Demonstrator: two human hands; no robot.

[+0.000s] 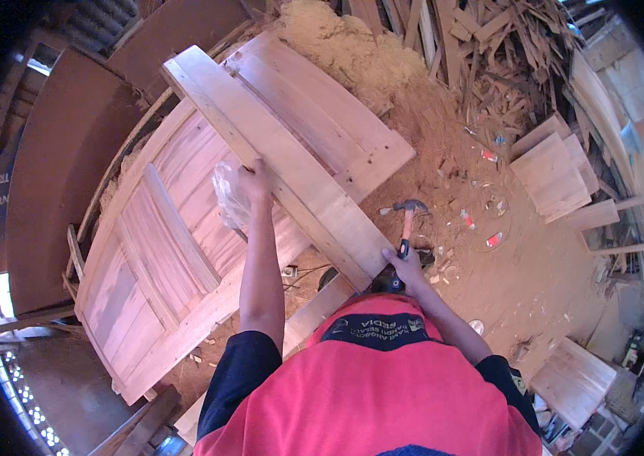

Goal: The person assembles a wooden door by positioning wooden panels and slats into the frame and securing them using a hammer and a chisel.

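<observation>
A long pale wooden beam (291, 163), stepped along its length, slants from the upper left down to my body. It lies across a large panelled wooden door (162, 258). My left hand (256, 182) is closed at the beam's left edge, its fingertips against the wood. A crumpled clear plastic bag (229, 196) bunches out from that hand; its contents are unclear. By the beam's near end, my right hand (408, 270) is wrapped round a claw hammer (408, 226), its metal head pointing away from me. The right thumb touches the beam's end.
Sawdust and wood chips cover the floor (489, 281). Scrap wood (512, 68) is piled at the far right, with cut boards (553, 175) nearer. Large brown panels (63, 182) lean at the left. A wooden stool-like piece (574, 378) stands at the lower right.
</observation>
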